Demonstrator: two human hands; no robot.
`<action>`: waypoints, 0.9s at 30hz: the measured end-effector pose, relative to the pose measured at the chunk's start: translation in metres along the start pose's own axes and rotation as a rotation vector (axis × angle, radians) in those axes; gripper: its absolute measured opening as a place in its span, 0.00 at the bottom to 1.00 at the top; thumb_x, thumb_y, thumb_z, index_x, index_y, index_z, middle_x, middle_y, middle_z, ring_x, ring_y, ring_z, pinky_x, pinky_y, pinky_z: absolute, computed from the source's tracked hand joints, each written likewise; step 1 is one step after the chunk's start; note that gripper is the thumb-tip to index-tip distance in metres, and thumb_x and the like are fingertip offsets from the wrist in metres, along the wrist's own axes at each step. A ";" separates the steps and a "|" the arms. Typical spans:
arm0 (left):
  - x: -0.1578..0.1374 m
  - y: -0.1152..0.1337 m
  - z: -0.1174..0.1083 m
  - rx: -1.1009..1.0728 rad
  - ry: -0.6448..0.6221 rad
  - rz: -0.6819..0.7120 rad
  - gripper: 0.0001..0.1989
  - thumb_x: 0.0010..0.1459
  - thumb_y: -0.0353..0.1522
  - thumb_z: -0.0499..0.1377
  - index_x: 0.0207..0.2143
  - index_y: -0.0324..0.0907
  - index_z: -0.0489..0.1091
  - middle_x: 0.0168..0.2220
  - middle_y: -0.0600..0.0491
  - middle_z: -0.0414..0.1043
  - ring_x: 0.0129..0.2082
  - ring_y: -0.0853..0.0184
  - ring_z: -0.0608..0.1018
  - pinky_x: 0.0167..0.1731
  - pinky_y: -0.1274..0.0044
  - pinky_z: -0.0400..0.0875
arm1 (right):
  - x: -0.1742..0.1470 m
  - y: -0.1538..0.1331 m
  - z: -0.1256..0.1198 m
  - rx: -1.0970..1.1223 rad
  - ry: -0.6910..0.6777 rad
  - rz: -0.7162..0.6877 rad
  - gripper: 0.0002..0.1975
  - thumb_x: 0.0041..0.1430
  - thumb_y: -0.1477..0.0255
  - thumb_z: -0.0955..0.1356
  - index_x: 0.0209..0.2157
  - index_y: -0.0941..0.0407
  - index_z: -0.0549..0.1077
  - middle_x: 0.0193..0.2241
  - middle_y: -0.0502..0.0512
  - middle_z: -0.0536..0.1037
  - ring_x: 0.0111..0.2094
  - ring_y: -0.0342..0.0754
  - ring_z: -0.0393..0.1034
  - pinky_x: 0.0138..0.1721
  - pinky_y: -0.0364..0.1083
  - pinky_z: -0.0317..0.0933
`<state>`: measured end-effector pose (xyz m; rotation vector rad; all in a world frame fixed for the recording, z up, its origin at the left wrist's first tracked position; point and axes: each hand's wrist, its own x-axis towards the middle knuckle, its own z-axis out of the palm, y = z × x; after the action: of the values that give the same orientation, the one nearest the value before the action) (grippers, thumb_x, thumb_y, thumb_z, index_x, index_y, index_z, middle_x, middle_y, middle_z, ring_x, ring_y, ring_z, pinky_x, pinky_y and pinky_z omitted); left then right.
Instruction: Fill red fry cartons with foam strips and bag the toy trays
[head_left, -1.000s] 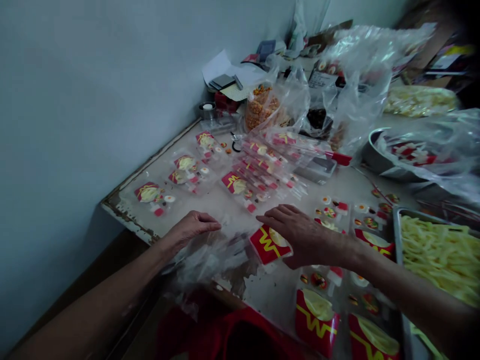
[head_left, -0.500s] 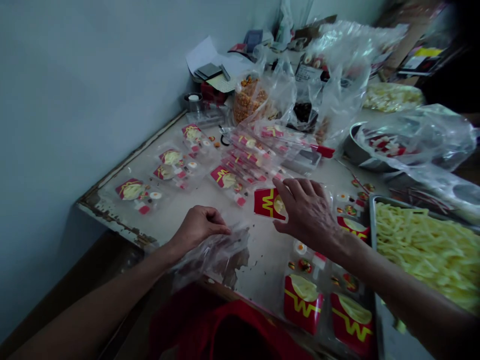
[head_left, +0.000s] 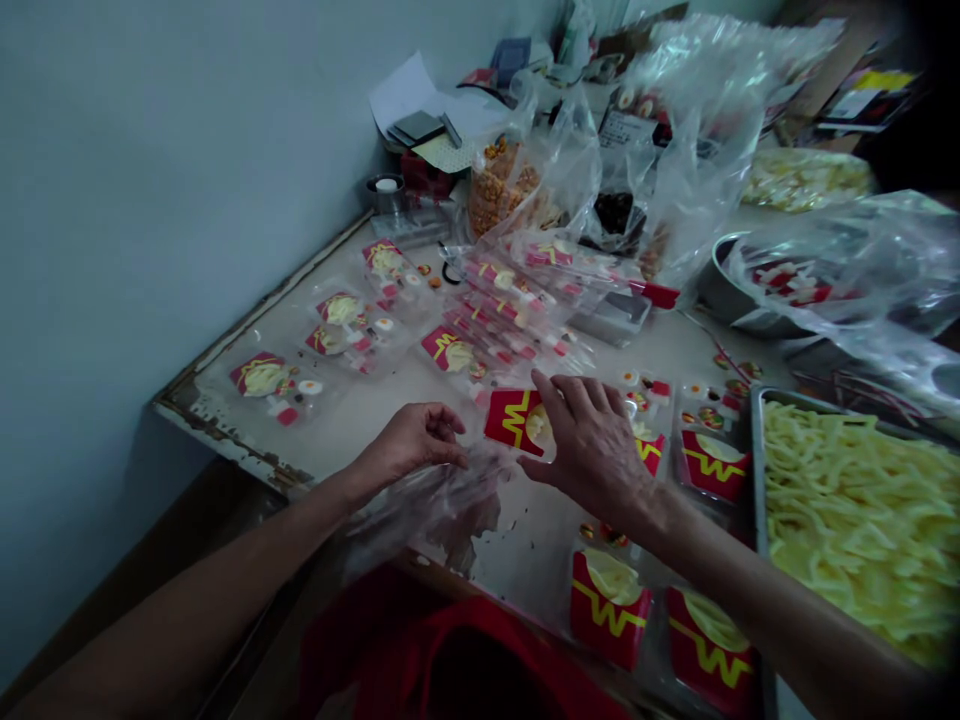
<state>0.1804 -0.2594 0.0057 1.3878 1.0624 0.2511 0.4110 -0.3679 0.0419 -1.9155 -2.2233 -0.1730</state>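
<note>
My left hand [head_left: 414, 442] is over the front of the table, thumb and curled fingers at the upper edge of a crumpled clear plastic bag [head_left: 442, 505]. My right hand [head_left: 596, 440] grips a small red fries packet with a yellow zigzag [head_left: 511, 420], its thumb and fingers on the right end. That packet lies flat just above the bag's mouth; the palm hides its far part. Beneath my right forearm sit more red packets [head_left: 609, 615] on clear plastic trays with tiny food pieces. Bagged sets [head_left: 262, 378] lie beyond my left hand.
A metal tray [head_left: 759, 480] of pale yellow strips stands at right. Behind it are a round metal bowl [head_left: 724, 290] under plastic and a bag of orange pieces [head_left: 502, 195]. Overlapping bagged sets [head_left: 502, 310] cover the table's middle. A wall [head_left: 187, 150] borders the left.
My right hand has moved left with the red fries packet, closer to the bag and my left hand. My left fingers have loosened a little. The camera view has shifted slightly.
</note>
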 end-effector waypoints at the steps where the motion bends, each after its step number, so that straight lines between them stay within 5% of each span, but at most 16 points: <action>1: 0.001 0.001 -0.001 -0.027 0.003 0.005 0.24 0.35 0.33 0.74 0.36 0.39 0.72 0.23 0.61 0.69 0.22 0.73 0.70 0.25 0.79 0.62 | 0.000 0.001 0.001 0.010 -0.022 -0.022 0.50 0.50 0.58 0.76 0.67 0.62 0.55 0.55 0.68 0.68 0.54 0.65 0.59 0.55 0.59 0.54; 9: 0.001 0.009 -0.010 0.053 -0.045 -0.042 0.24 0.37 0.33 0.73 0.40 0.38 0.76 0.25 0.59 0.71 0.23 0.73 0.71 0.26 0.80 0.63 | -0.006 0.009 0.011 0.209 -0.297 -0.292 0.50 0.42 0.60 0.79 0.64 0.59 0.60 0.55 0.65 0.71 0.53 0.62 0.63 0.56 0.59 0.54; 13: -0.006 0.003 -0.014 0.125 -0.148 -0.056 0.21 0.41 0.35 0.71 0.40 0.39 0.78 0.25 0.58 0.73 0.24 0.72 0.72 0.27 0.79 0.63 | -0.006 0.004 0.011 0.226 -0.330 -0.375 0.52 0.41 0.59 0.79 0.65 0.59 0.59 0.54 0.64 0.71 0.53 0.61 0.62 0.55 0.58 0.54; 18: -0.015 0.000 -0.035 0.304 -0.387 0.013 0.19 0.49 0.39 0.67 0.43 0.41 0.79 0.39 0.52 0.80 0.35 0.67 0.77 0.37 0.78 0.68 | -0.004 -0.026 0.011 0.172 -0.336 -0.402 0.51 0.42 0.58 0.79 0.65 0.61 0.59 0.53 0.65 0.71 0.52 0.62 0.62 0.54 0.58 0.54; 22: -0.016 0.007 -0.049 0.459 -0.529 0.139 0.17 0.53 0.37 0.64 0.44 0.42 0.80 0.38 0.53 0.82 0.37 0.64 0.79 0.37 0.79 0.68 | -0.004 -0.063 0.011 0.178 -0.367 -0.361 0.51 0.42 0.52 0.77 0.62 0.63 0.63 0.48 0.64 0.73 0.47 0.61 0.64 0.50 0.57 0.57; 27: -0.027 0.001 -0.040 0.664 -0.275 0.374 0.21 0.57 0.31 0.59 0.54 0.44 0.75 0.43 0.51 0.81 0.42 0.62 0.80 0.43 0.76 0.70 | -0.008 -0.103 0.022 0.150 -0.337 -0.119 0.49 0.41 0.48 0.77 0.58 0.63 0.67 0.45 0.65 0.74 0.46 0.62 0.66 0.46 0.56 0.60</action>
<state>0.1372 -0.2511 0.0258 2.1525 0.6675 -0.0371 0.3083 -0.3864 0.0231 -1.8456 -2.4789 0.3147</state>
